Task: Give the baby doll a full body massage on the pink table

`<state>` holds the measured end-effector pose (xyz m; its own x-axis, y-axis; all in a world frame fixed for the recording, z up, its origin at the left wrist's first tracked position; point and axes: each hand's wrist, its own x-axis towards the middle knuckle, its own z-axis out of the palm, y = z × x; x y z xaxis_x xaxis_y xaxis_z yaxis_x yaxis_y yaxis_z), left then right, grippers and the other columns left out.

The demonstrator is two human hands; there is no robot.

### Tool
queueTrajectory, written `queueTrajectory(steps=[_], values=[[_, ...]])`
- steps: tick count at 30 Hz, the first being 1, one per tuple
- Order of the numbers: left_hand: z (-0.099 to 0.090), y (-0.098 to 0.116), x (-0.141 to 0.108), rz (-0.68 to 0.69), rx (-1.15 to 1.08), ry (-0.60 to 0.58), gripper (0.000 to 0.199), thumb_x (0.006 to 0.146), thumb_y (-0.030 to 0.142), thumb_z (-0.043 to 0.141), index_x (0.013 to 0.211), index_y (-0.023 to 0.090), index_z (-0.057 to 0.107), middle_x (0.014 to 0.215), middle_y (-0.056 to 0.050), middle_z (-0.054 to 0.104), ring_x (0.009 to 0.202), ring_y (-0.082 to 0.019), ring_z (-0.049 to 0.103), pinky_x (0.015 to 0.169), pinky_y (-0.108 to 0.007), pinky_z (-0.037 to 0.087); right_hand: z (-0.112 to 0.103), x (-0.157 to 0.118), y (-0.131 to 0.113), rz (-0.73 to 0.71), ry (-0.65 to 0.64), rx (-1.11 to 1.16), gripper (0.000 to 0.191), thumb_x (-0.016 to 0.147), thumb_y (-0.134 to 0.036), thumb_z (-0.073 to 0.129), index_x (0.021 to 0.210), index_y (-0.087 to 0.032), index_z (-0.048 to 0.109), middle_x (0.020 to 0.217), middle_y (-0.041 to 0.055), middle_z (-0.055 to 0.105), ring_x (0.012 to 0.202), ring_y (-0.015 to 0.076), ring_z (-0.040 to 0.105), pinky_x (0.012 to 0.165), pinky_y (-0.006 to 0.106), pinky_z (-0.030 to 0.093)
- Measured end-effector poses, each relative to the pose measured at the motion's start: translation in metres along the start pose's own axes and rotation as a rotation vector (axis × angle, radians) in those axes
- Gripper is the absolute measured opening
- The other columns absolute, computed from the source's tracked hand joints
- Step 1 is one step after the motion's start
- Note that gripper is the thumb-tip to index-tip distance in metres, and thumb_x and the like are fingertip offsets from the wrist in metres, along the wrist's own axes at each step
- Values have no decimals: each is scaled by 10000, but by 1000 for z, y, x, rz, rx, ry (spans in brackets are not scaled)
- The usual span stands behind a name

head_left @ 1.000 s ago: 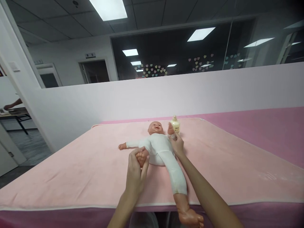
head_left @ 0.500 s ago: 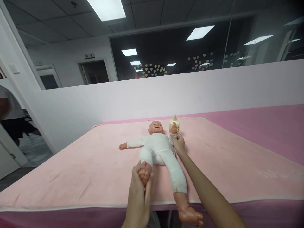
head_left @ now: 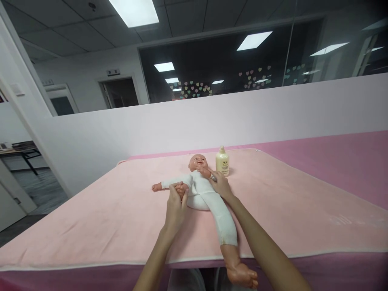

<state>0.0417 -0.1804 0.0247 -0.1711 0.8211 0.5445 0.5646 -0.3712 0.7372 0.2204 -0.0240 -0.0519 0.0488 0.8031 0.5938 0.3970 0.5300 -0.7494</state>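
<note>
A baby doll (head_left: 202, 188) with a white cloth body lies on its back, head away from me. My left hand (head_left: 176, 204) is closed around the doll's foot on the left, and that leg is bent up toward the belly. My right hand (head_left: 220, 184) grips the doll's arm on the right near the wrist, with the arm folded across the upper chest. The doll's other leg (head_left: 226, 222) stretches toward me, its bare foot past the table edge. Its other arm lies out to the left.
A pale yellow pump bottle (head_left: 222, 162) stands just beyond my right hand. Under the doll a pink towel (head_left: 121, 218) covers the table. Behind it rises a white wall (head_left: 169, 127) with a window above. A desk stands beyond the doorway at left.
My left hand has pushed the doll's leg up and away toward its belly. My right hand has brought the doll's raised arm down across its chest. The person at far left has left view.
</note>
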Motion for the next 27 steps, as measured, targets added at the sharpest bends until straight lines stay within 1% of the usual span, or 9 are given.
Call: queueTrajectory(steps=[3, 8, 12, 15, 17, 19, 22, 25, 27], values=[[1, -10, 0, 1, 18, 5, 219, 862, 351, 454, 992, 201, 362, 1152, -127, 535, 1068, -232, 549, 854, -392, 447, 1, -1, -1, 1, 15, 7, 482, 740, -279, 510, 1220, -252, 547, 1168, 60, 599, 1086, 233, 523, 938, 399, 399], [-5, -1, -35, 45, 82, -28, 255, 873, 321, 423, 1083, 186, 371, 1140, -137, 538, 1072, -230, 546, 864, -404, 450, -1, 0, 4, 208, 241, 195, 506, 740, -381, 498, 1212, -202, 529, 1168, 95, 600, 1051, 242, 552, 897, 379, 429], [-6, 4, -82, 50, 44, 68, 326, 854, 316, 440, 1147, 181, 403, 1188, -138, 528, 1170, -256, 491, 935, -440, 427, 0, 4, 16, 485, 421, 320, 497, 725, -429, 482, 1143, -165, 534, 1078, 116, 628, 938, 245, 607, 777, 346, 492], [-10, 6, -113, 16, 18, 104, 351, 803, 370, 509, 1118, 221, 467, 1123, -123, 579, 1087, -290, 548, 858, -448, 489, -2, 7, 29, 731, 521, 414, 515, 774, -410, 372, 1199, -138, 474, 1097, 143, 608, 914, 232, 629, 682, 315, 522], [-15, 10, -122, -18, 3, 88, 340, 779, 390, 545, 1087, 258, 491, 1064, -111, 605, 1013, -298, 584, 780, -444, 521, -6, 8, 36, 798, 529, 431, 539, 804, -374, 281, 1244, -100, 430, 1079, 175, 606, 876, 235, 644, 626, 321, 528], [-20, 17, -116, -40, -10, 78, 342, 783, 392, 549, 1095, 270, 480, 1057, -105, 607, 997, -285, 590, 747, -421, 527, -10, 8, 40, 822, 515, 443, 557, 817, -366, 251, 1261, -71, 415, 1044, 191, 614, 821, 237, 655, 583, 324, 526], [-22, 26, -82, -52, -48, 44, 335, 834, 378, 495, 1129, 241, 416, 1160, -107, 557, 1051, -245, 560, 766, -364, 507, -13, 6, 36, 741, 509, 434, 543, 799, -438, 361, 1227, -125, 478, 1044, 151, 631, 813, 219, 650, 599, 296, 522], [-11, 19, -39, 3, -57, -12, 279, 863, 342, 457, 1094, 205, 384, 1176, -118, 515, 1064, -215, 532, 804, -344, 472, -11, 4, 21, 452, 433, 353, 500, 708, -442, 550, 1123, -165, 581, 1032, 100, 656, 871, 222, 627, 713, 311, 505], [0, 4, -18, 68, -30, -19, 230, 865, 298, 442, 1051, 178, 382, 1075, -111, 532, 1016, -203, 539, 862, -374, 434, -9, 2, 9, 254, 287, 242, 474, 664, -391, 614, 1088, -178, 619, 1055, 82, 656, 944, 231, 601, 825, 351, 467]])
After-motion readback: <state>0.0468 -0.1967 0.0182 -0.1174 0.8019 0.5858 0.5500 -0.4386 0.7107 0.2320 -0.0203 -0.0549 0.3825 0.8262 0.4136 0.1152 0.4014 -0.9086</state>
